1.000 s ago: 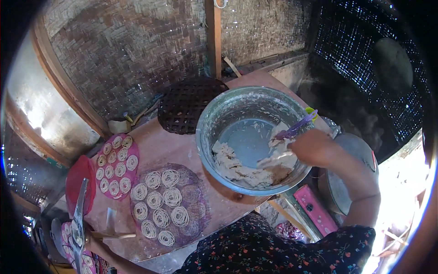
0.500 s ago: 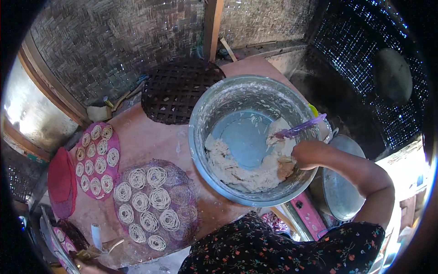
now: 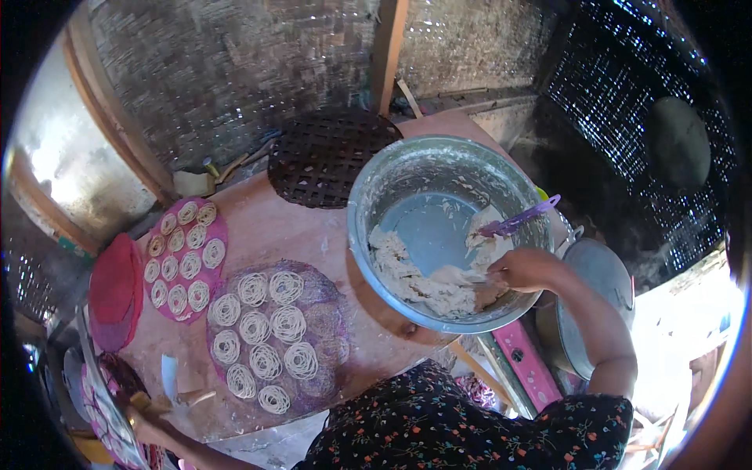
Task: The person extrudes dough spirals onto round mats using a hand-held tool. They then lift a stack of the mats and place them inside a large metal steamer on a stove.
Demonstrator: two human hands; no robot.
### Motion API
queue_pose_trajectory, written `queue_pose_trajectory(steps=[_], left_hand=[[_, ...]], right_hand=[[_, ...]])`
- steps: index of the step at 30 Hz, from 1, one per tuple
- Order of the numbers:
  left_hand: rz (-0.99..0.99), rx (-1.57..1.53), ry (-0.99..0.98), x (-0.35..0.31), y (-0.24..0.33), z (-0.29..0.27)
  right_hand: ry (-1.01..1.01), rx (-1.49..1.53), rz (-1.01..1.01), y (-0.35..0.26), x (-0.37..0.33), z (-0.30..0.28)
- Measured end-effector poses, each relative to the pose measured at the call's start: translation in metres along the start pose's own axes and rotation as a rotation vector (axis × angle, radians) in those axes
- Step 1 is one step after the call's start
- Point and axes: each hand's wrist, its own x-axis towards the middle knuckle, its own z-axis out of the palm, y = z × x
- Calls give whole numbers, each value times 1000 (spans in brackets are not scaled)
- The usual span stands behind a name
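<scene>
My right hand (image 3: 529, 270) reaches into a large grey metal basin (image 3: 363, 258), its fingers closed low over pale, crumbly dough (image 3: 439, 290). What they grip is blurred; a brown patch (image 3: 489, 296) shows just below them. A purple-handled utensil (image 3: 525, 216) leans from the dough onto the basin's right rim. At the lower left, in shadow, my left hand (image 3: 142, 424) is closed at one end of a wooden-handled tool (image 3: 202, 397) with a pale upright cylinder (image 3: 169, 374). Its fingers are only partly visible.
Coiled noodle nests (image 3: 254, 327) lie on a purple round mesh mat (image 3: 321, 352), several more on a pink mat (image 3: 182, 258). A red round stack (image 3: 116, 294) stands at the left, a dark woven tray (image 3: 333, 157) behind. A metal pot (image 3: 576, 313) sits right of the basin.
The whole view has shifted slightly. More of my left forearm shows at the lower left. My right hand stays in the basin, lower over the brown patch.
</scene>
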Motion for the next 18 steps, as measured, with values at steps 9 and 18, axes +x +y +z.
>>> queue_pose_trajectory(steps=[9, 18], left_hand=[[492, 12, -380, 21, 68, 8], [88, -1083, -752, 12, 159, -37]], right_hand=[[321, -18, -346, -101, -141, -135], [107, 359, -953, -230, -125, -137]])
